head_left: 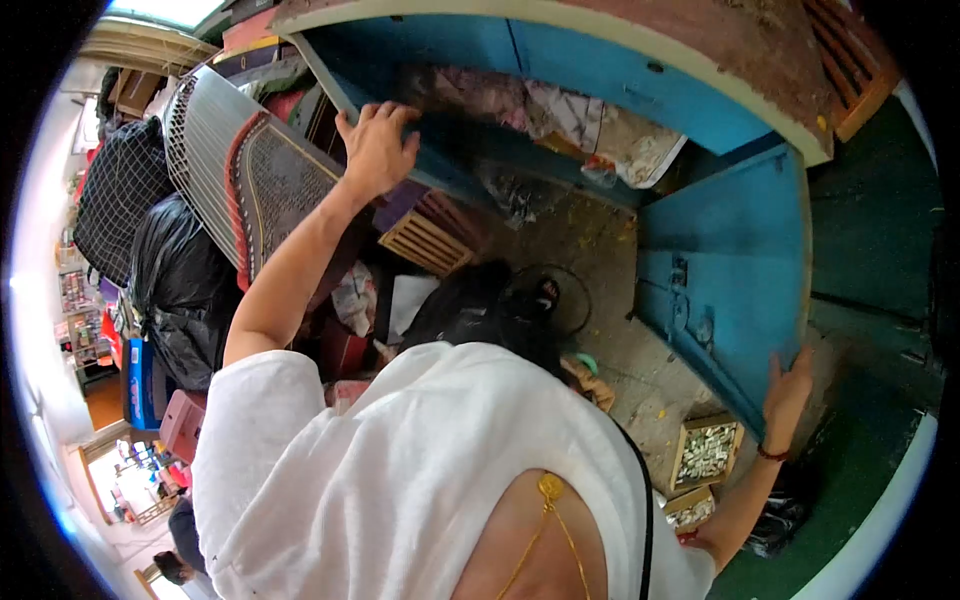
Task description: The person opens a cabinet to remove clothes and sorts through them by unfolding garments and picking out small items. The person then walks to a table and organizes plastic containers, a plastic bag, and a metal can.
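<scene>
A blue cabinet (590,62) stands in front of me with papers and cloth (570,120) inside. My left hand (378,150) has its fingers spread at the cabinet's left side, over the edge of the left door; nothing is held in it. On the right, a blue door (725,265) with a metal latch hangs open. My right hand (789,392) is at the outer lower edge of this door, thumb and fingers apart around the edge. Whether it grips the door firmly is hard to tell.
A zither-like stringed instrument (275,180) leans at the left beside black bags (170,290). Wooden slatted pieces (428,240) lie near the cabinet. Boxes of small pale pieces (706,452) sit on the floor at right. A person (185,545) is far off at lower left.
</scene>
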The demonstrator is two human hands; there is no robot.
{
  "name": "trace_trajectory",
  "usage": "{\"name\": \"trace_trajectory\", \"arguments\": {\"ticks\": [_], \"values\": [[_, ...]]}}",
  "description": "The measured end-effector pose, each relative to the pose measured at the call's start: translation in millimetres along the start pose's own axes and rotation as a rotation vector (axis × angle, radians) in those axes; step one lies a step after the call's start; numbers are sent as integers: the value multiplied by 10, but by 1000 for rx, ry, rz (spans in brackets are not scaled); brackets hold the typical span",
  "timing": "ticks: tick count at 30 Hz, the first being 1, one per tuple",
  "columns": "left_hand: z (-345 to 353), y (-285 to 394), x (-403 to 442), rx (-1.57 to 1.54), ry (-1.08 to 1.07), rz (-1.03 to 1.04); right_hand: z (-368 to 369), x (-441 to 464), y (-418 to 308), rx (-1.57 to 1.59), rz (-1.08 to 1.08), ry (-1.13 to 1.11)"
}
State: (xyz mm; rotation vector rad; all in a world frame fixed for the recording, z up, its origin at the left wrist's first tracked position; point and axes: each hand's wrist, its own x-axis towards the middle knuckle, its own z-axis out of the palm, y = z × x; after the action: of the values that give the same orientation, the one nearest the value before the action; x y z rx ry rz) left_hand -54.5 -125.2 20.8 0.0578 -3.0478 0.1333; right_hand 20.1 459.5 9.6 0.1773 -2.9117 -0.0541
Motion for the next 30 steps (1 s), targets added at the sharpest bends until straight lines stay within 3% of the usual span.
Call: {"name": "trace_trajectory", "arguments": {"ticks": [2, 4, 6, 8, 10, 14, 16, 17, 18, 19, 20, 22, 23, 28, 30], "values": [[34, -80, -45, -18, 35, 27, -148, 77, -199, 202, 312, -285], [-31, -161, -131, -34, 60, 60, -179, 129, -232, 181, 327, -275], [-117, -217, -226, -78, -88, 17, -163, 106, -303, 157, 367, -276], [-167, -318, -328, -118, -112, 54, -90, 134, -402, -304, 30, 230], [-195, -385, -348, -159, -139, 85, -127, 220, -897, -30, -9, 464], [-185, -437, -416, -183, -118, 133, 217, 788, -2104, 811, -31, 194], [-182, -449, -433, -191, -67, 144, 920, 1259, -2453, 1664, 338, -196], [-186, -449, -445, -188, -78, 137, 1203, 1508, -2583, 2071, 459, -248], [-195, -452, -450, -184, -83, 127, 1497, 1762, -2655, 2216, 511, -250], [-204, -469, -461, -185, -60, 124, 1603, 2022, -2741, 2261, 707, -212], [-197, -485, -475, -195, -59, 138, 1709, 2208, -2751, 2265, 676, -204], [-173, -511, -510, -197, -39, 147, 1746, 2483, -2771, 2588, 1187, -96], [-143, -521, -527, -197, -20, 142, 1705, 2537, -2771, 2642, 1264, -111], [-189, -471, -522, -145, 30, 131, 1867, 2658, -2748, 2664, 1160, -162], [-205, -444, -566, -143, 71, 133, 2015, 2587, -2834, 2661, 944, -39]]}}
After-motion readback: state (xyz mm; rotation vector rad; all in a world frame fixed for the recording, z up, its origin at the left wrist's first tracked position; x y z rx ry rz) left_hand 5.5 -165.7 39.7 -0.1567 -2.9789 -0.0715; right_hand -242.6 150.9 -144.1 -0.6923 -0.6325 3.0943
